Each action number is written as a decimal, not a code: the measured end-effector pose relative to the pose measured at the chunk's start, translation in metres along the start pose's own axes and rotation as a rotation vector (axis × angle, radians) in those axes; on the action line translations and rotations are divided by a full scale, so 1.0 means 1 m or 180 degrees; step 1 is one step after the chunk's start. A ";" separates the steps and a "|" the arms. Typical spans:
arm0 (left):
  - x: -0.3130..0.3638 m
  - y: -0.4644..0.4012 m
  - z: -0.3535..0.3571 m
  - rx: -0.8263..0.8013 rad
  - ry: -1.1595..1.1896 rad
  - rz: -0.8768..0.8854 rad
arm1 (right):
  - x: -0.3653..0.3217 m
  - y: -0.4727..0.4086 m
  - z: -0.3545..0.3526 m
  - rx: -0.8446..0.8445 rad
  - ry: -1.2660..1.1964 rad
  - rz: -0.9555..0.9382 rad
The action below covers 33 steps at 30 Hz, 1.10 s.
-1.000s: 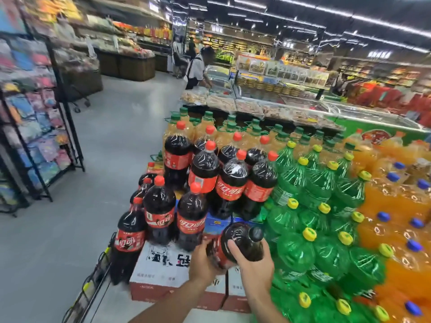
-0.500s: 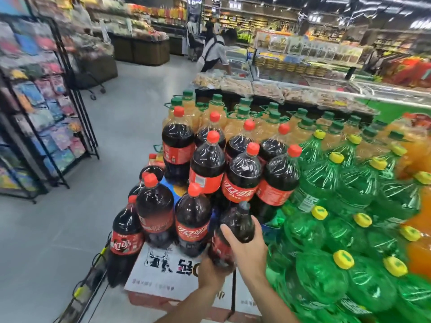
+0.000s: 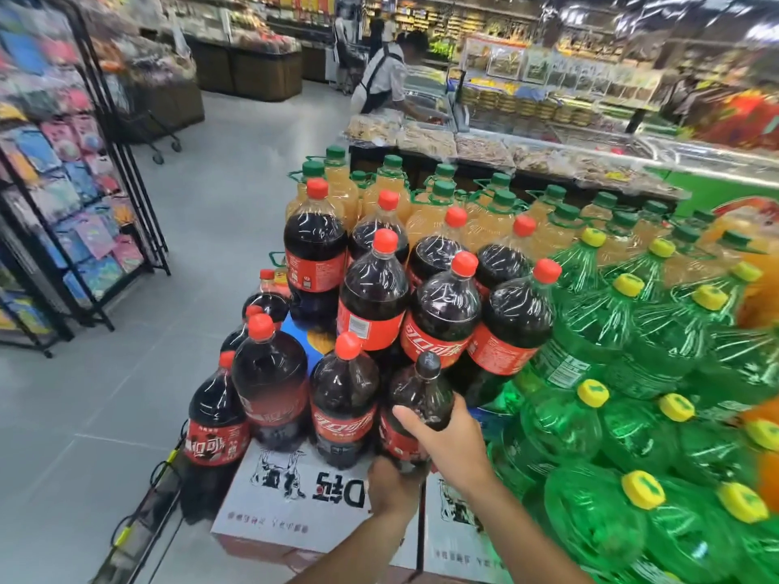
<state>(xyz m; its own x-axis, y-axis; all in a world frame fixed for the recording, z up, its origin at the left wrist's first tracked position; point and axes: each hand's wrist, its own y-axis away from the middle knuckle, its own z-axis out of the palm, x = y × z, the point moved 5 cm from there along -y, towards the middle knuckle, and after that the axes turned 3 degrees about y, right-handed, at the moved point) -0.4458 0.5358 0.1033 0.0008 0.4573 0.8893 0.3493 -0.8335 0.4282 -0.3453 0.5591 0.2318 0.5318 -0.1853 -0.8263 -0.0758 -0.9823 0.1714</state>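
2 hands grip 1 dark cola bottle [image 3: 415,394] at the near edge of a shop display. The left hand [image 3: 390,488] is curled under and round its base, and the right hand [image 3: 449,446] is wrapped round its upper body, thumb across the front. This bottle has a black cap [image 3: 428,364] and leans slightly to the right. Whether its base rests on anything is hidden by the left hand. It hangs over white printed boxes [image 3: 295,499], just beside the front row of red-capped bottles [image 3: 343,398]. More of these stand higher behind it. Green bottles [image 3: 560,419] with yellow caps fill the right side, touching the cola stack. Yellow-brown bottles [image 3: 425,217] with green caps stand farther back. Across the grey floor [image 3: 210,204], on the left, a black rack [image 3: 84,229] holds coloured packets. Farthest off, a person [image 3: 379,78] bends over a food counter.
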 end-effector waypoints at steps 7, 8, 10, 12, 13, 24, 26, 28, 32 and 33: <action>-0.002 0.002 -0.006 0.0015 -0.0230 0.0363 | 0.001 -0.003 0.000 -0.0135 0.0050 -0.0022; -0.002 0.002 -0.009 -0.0079 -0.0373 0.0371 | 0.002 -0.002 0.000 -0.0148 0.0045 -0.0034; -0.008 -0.002 -0.015 -0.0352 -0.0599 0.0319 | 0.003 -0.003 0.000 -0.0171 0.0031 -0.0045; -0.010 0.001 -0.026 -0.0679 -0.0735 0.0238 | 0.004 -0.003 0.000 -0.0196 0.0023 -0.0029; -0.001 0.013 -0.033 -0.0845 -0.0841 0.0282 | 0.005 -0.003 0.000 -0.0224 0.0017 0.0005; 0.062 0.125 -0.136 -0.1495 -0.2281 0.1495 | -0.007 0.040 -0.005 -0.0238 0.0203 0.0192; 0.080 0.135 -0.154 -0.1454 -0.2322 0.1677 | 0.005 0.050 -0.001 -0.0303 0.0150 0.0071; 0.091 0.143 -0.167 -0.1475 -0.2372 0.1808 | -0.016 0.096 -0.011 -0.0350 0.0253 -0.0040; 0.106 0.165 -0.170 -0.1627 -0.2634 0.2486 | -0.045 0.188 -0.028 -0.0211 0.0827 -0.0193; 0.107 0.173 -0.166 -0.1708 -0.2729 0.2688 | -0.045 0.207 -0.034 -0.0114 0.0966 -0.0274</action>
<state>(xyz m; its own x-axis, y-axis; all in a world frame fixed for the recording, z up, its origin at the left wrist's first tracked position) -0.5411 0.3887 0.2989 0.6935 -0.3765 0.6143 -0.4642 -0.8855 -0.0187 -0.3560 0.3648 0.3231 0.7627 -0.0791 -0.6419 0.0075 -0.9913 0.1311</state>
